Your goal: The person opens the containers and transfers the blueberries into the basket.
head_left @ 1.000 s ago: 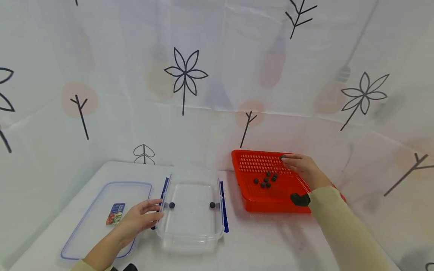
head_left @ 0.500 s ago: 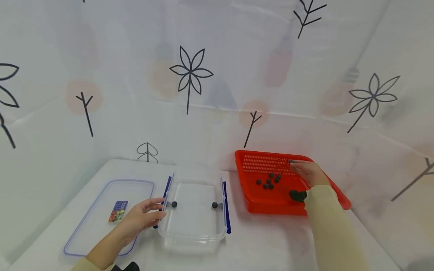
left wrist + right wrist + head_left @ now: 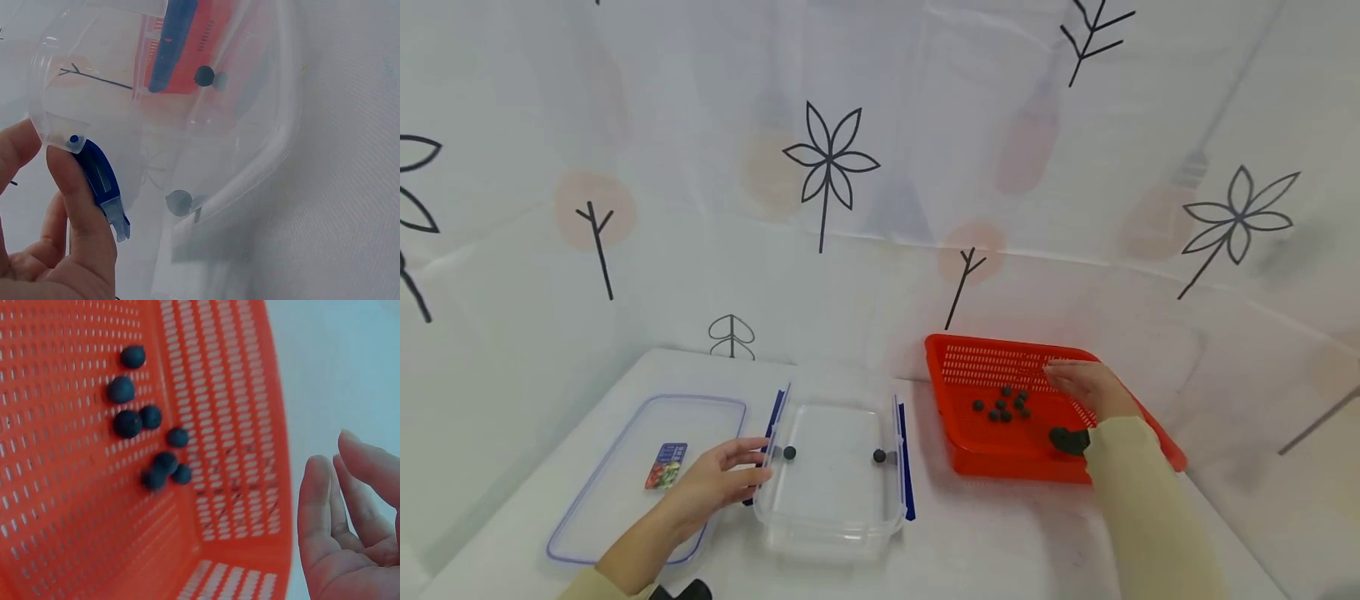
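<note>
My left hand (image 3: 718,483) holds the left side of a clear plastic container (image 3: 827,529), its fingertips at the rim beside a blue locking clip (image 3: 100,175) in the left wrist view. Inside the container, one blueberry (image 3: 789,452) lies near the left wall and another blueberry (image 3: 879,456) near the right. My right hand (image 3: 1086,385) is over the right part of a red perforated basket (image 3: 1015,468), fingers extended and holding nothing. Several blueberries (image 3: 127,424) are grouped on the basket floor, left of that hand in the head view.
A clear lid (image 3: 613,492) with a blue-edged rim lies flat on the white table (image 3: 955,550), left of the container. On it is a small colourful label (image 3: 666,467). A patterned white curtain (image 3: 880,167) hangs close behind the basket.
A blueberry was at my right fingertips; now the fingers are bare and one more blueberry lies in the basket. My left hand stays at the container. The head view has shifted slightly.
</note>
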A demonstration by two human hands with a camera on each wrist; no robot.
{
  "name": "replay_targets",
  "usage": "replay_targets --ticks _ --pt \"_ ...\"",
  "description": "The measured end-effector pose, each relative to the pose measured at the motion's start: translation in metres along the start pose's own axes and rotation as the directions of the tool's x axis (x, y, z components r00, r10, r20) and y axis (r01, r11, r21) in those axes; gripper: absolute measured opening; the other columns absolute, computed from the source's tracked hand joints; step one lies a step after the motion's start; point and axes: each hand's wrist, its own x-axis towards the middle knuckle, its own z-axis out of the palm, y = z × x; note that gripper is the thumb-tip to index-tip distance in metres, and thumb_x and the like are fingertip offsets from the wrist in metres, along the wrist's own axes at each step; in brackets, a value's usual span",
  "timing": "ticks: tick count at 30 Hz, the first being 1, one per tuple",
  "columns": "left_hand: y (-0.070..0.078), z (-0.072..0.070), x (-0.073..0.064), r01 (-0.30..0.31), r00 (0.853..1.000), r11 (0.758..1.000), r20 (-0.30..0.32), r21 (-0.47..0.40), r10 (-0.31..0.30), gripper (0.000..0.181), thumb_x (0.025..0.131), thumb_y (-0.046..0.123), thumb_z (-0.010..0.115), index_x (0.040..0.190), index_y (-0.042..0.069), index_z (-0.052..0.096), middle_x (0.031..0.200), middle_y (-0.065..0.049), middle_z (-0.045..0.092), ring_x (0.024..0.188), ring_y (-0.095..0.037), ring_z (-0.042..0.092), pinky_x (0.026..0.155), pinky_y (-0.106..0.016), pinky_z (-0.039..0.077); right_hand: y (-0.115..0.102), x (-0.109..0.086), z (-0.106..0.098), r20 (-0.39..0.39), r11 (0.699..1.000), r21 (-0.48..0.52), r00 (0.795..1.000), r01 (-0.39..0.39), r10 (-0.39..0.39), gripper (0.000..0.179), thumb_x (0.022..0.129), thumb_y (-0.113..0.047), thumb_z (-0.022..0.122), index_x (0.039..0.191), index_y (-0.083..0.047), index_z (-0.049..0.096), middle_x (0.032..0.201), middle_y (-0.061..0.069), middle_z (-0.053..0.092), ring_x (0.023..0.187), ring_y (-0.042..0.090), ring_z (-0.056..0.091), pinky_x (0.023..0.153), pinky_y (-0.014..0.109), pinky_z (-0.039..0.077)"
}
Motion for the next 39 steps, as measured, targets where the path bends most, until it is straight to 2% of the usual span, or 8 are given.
replay_targets --ticks 2,4,7,11,14,22,27,39 --pt "0.0 0.001 0.0 0.001 1.0 1.0 -0.001 0.001 -0.001 0.06 0.08 0.015 0.074 0.132 0.001 0.047 0.12 -0.017 0.053 0.092 -0.023 0.06 0.082 -0.039 0.053 -0.003 0.003 -0.002 0.03 0.997 0.042 0.997 0.068 -0.07 0.057 0.094 -0.018 0.057 0.141 0.002 0.034 0.113 0.002 0.059 0.102 0.014 0.058 0.094 0.035 0.045" --pt "0.0 0.003 0.0 0.0 1.0 1.0 -0.003 0.005 0.0 0.06 0.08 0.015 0.074 0.132 0.0 0.047 0.12 -0.017 0.053 0.092 -0.023 0.06 0.082 -0.039 0.053 -0.005 0.002 -0.002 0.07 0.989 -0.002 0.986 0.149 -0.148 0.052 0.093 -0.008 0.056 0.138 0.009 0.035 0.098 -0.007 0.061 0.089 0.006 0.06 0.087 0.026 0.049" --pt "0.0 0.003 -0.001 -0.002 1.0 1.0 -0.003 0.007 0.002 0.058 0.081 0.013 0.073 0.132 0.0 0.047 0.12 -0.017 0.053 0.093 -0.024 0.06 0.083 -0.039 0.052 -0.005 -0.007 0.003 0.149 0.963 -0.128 0.964 0.237 -0.218 0.051 0.096 -0.01 0.05 0.137 0.013 0.031 0.112 0.005 0.061 0.1 0.011 0.059 0.096 0.033 0.044" --pt "0.0 0.003 -0.002 -0.005 1.0 1.0 -0.007 0.009 0.005 0.058 0.081 0.013 0.073 0.132 0.0 0.047 0.12 -0.017 0.053 0.093 -0.024 0.06 0.084 -0.04 0.052 -0.005 -0.027 0.017 0.181 0.91 -0.297 0.953 0.288 -0.242 0.061 0.096 -0.027 0.053 0.14 0.009 0.031 0.141 0.021 0.037 0.12 0.027 0.047 0.106 0.049 0.027" --pt "0.0 0.003 -0.002 -0.011 1.0 1.0 0.001 0.007 0.011 0.06 0.08 0.015 0.074 0.132 0.0 0.046 0.121 -0.017 0.053 0.092 -0.022 0.06 0.085 -0.041 0.051 -0.004 -0.042 0.029 0.152 0.901 -0.337 0.96 0.275 -0.236 0.063 0.092 -0.034 0.058 0.138 0.004 0.039 0.14 0.02 0.038 0.117 0.026 0.05 0.106 0.049 0.029" --pt "-0.001 0.001 -0.002 -0.022 1.0 1.0 0.002 0.001 0.022 0.057 0.083 0.012 0.071 0.132 0.0 0.046 0.122 -0.017 0.052 0.093 -0.021 0.06 0.086 -0.04 0.051 0.001 -0.079 0.064 0.13 0.92 -0.295 0.964 0.259 -0.23 0.047 0.086 -0.033 0.067 0.123 -0.006 0.06 0.119 0.007 0.058 0.105 0.023 0.054 0.086 0.026 0.049" --pt "-0.003 0.001 -0.002 -0.029 1.0 1.0 0.008 0.003 0.029 0.06 0.082 0.014 0.072 0.133 -0.001 0.045 0.122 -0.017 0.052 0.093 -0.021 0.06 0.086 -0.041 0.051 0.005 -0.096 0.083 0.154 0.934 -0.238 0.96 0.266 -0.234 0.038 0.085 -0.028 0.068 0.116 -0.006 0.064 0.112 0.009 0.061 0.1 0.023 0.057 0.087 0.031 0.049" --pt "-0.001 0.001 -0.004 -0.019 1.0 1.0 0.005 -0.002 0.019 0.059 0.082 0.013 0.072 0.132 -0.001 0.045 0.121 -0.017 0.052 0.093 -0.022 0.06 0.086 -0.04 0.051 0.011 -0.117 0.129 0.137 0.932 -0.25 0.963 0.261 -0.233 0.041 0.082 -0.031 0.071 0.115 -0.008 0.064 0.112 0.013 0.061 0.101 0.028 0.056 0.084 0.041 0.051"
